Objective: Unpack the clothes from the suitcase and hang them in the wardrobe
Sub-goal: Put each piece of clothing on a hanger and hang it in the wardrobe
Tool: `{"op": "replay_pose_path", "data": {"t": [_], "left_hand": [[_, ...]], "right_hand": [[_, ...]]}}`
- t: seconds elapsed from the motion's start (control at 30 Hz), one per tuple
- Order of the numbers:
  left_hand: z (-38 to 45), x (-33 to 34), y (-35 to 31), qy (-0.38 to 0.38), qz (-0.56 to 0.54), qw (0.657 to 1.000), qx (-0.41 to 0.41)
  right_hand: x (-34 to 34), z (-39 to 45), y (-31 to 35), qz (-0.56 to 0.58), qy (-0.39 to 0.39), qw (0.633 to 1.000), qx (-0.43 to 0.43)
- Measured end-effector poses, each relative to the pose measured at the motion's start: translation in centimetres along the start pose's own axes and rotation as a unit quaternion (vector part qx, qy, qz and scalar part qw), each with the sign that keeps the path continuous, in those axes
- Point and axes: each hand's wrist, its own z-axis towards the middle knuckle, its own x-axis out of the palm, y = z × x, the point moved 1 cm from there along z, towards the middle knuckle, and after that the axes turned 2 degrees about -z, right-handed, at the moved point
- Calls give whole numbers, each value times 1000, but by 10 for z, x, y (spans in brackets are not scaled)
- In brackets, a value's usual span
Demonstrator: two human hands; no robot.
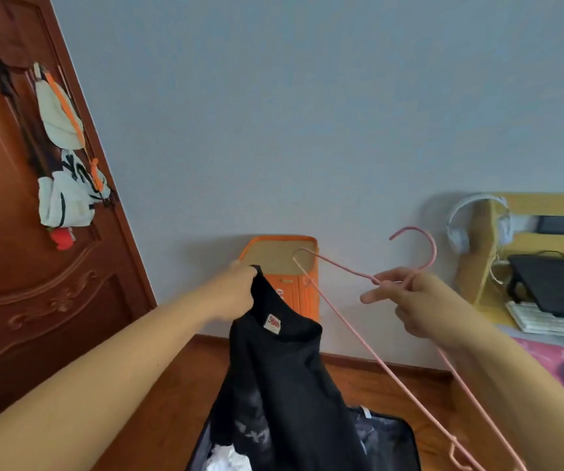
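Two hands: left hand [236, 288] grips black shirt [284, 375]; right hand [420, 304] pinches pink wire hanger [348, 321].

neck label [272, 323] on black shirt [287, 385]: red logo, unreadable.

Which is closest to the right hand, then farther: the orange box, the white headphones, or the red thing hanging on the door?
1. White headphones, just above, right side.
2. Orange box, by the wall, middle.
3. Red thing, far left on the door.
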Motion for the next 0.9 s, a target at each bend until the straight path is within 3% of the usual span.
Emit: {"op": "replay_pose_path", "data": {"t": [0.07, 0.13, 0.2, 0.4, 0.53, 0.67, 0.8, 0.9], "left_hand": [[7, -7, -11, 45, 39, 998, 3], [15, -9, -17, 68, 60, 996, 0], [20, -8, -20, 88, 65, 994, -14], [27, -1, -10, 111, 54, 992, -36], [14, 3, -23, 98, 50, 994, -7], [-11, 6, -56, 71, 36, 996, 42], [-37, 4, -72, 43, 66, 993, 90], [-61, -11, -77, -21, -36, 982, 186]], "right_hand": [[-6, -20, 8, 53, 46, 997, -10], [-3, -34, 11, 10, 73, 997, -17], [1, -43, 13, -30, 71, 997, -21], [-6, -55, 29, -4, 50, 998, -22], [31, -33, 29, -59, 5, 998, -37], [85, -3, 17, -95, 35, 995, -18], [81, 1, 15, -48, -79, 994, -55], [67, -6, 28, -71, -24, 991, -114]]}}
